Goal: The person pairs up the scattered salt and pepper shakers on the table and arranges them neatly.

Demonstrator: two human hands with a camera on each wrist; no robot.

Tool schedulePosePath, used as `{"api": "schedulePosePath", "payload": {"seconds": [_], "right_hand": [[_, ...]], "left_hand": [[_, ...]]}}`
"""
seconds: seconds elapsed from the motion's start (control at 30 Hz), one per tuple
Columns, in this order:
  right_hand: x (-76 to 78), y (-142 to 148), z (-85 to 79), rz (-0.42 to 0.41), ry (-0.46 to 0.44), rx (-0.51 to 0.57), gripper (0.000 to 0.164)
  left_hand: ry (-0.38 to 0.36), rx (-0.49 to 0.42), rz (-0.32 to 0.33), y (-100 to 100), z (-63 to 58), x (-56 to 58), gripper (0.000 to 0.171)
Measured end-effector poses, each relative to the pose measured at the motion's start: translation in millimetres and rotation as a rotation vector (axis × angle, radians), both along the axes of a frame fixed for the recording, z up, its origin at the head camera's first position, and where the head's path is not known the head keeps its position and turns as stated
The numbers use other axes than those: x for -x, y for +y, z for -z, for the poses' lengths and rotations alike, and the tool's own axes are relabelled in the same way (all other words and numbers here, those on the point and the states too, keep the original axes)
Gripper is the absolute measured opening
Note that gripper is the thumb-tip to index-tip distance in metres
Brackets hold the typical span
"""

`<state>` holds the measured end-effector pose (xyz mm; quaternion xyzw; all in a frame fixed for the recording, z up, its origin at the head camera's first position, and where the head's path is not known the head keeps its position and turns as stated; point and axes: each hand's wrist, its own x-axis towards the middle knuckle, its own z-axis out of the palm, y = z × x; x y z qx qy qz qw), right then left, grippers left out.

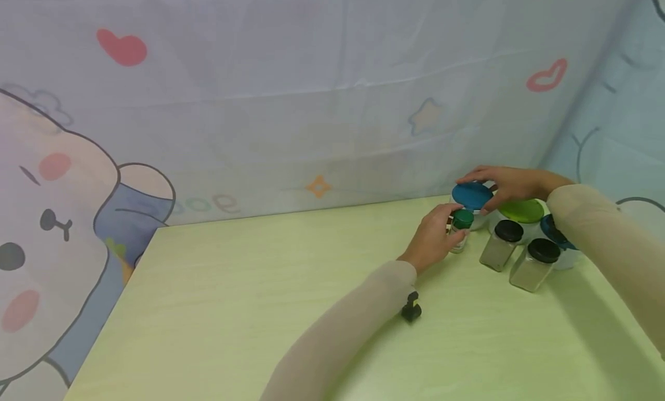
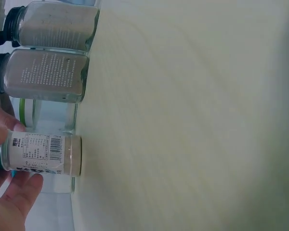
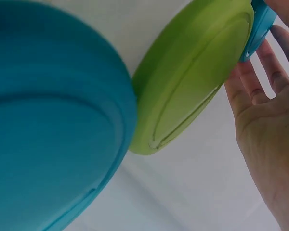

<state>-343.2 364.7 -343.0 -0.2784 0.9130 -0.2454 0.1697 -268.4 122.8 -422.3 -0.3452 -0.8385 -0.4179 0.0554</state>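
My left hand (image 1: 430,238) holds a small spice jar with a green cap (image 1: 462,218), thumb and fingers on either side of it near the top. The jar's printed label with a barcode (image 2: 38,153) shows in the left wrist view. Just behind it, my right hand (image 1: 516,183) grips a round container by its blue lid (image 1: 471,195), thumb at the near rim and fingers at the far side. In the right wrist view the fingers reach around that blue lid (image 3: 260,31). The container's body is mostly hidden behind the left hand and the green-capped jar.
Beneath the right forearm stands a container with a green lid (image 1: 522,211), and a darker blue-lidded one (image 1: 556,231) beside it. Two square jars with black caps (image 1: 509,231) (image 1: 544,250) stand in front. A printed cloth (image 1: 291,101) hangs behind the table (image 1: 208,308).
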Motion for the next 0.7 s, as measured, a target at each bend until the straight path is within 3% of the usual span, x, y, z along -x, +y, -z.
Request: {"api": "schedulePosePath", "payload": {"seconds": [0.2, 0.7], "right_hand": [[-0.5, -1.8, -0.9, 0.009, -0.002, -0.008, 0.081], [-1.6, -1.5, -2.9, 0.014, -0.013, -0.038, 0.083]], "left_hand": [[-0.028, 0.026, -0.026, 2.8, -3.4, 1.3, 0.049], [-0.139, -0.056, -0.009, 6.3, -5.1, 1.3, 0.038]]}}
